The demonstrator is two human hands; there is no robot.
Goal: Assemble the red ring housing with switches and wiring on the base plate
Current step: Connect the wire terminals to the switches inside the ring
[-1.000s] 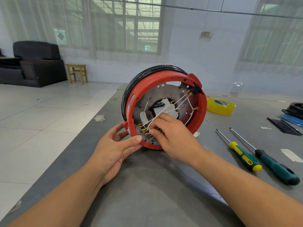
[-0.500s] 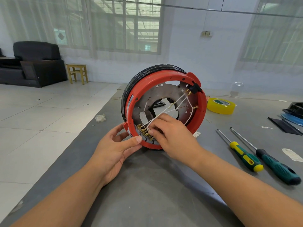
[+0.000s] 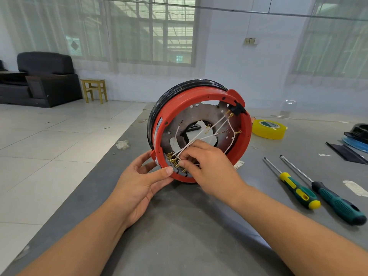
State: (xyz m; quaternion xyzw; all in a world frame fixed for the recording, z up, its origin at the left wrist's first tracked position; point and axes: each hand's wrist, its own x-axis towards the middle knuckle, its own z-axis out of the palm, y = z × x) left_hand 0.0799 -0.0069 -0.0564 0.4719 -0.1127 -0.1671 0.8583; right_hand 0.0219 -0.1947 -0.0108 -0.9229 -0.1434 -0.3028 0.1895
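Where right hand [image 3: 207, 168] covers switches [image 3: 175, 163], fingertips hidden.

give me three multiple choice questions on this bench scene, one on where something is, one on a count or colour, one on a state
1. Where does the yellow tape roll lie?
A. on the table right of the red ring housing
B. on the floor
C. inside the housing

2. How many screwdrivers lie on the table?
A. one
B. two
C. four

3. How is the housing positioned?
A. flat on the table
B. tipped up on its edge, open side facing the camera
C. lifted clear of the table

Answers:
1. A: the roll sits on the grey surface just past the housing's right rim.
2. B: a yellow-and-green handled screwdriver and a dark green handled screwdriver lie side by side.
3. B: its lower rim rests on the table while the left hand steadies it and the right hand works at the white wires.
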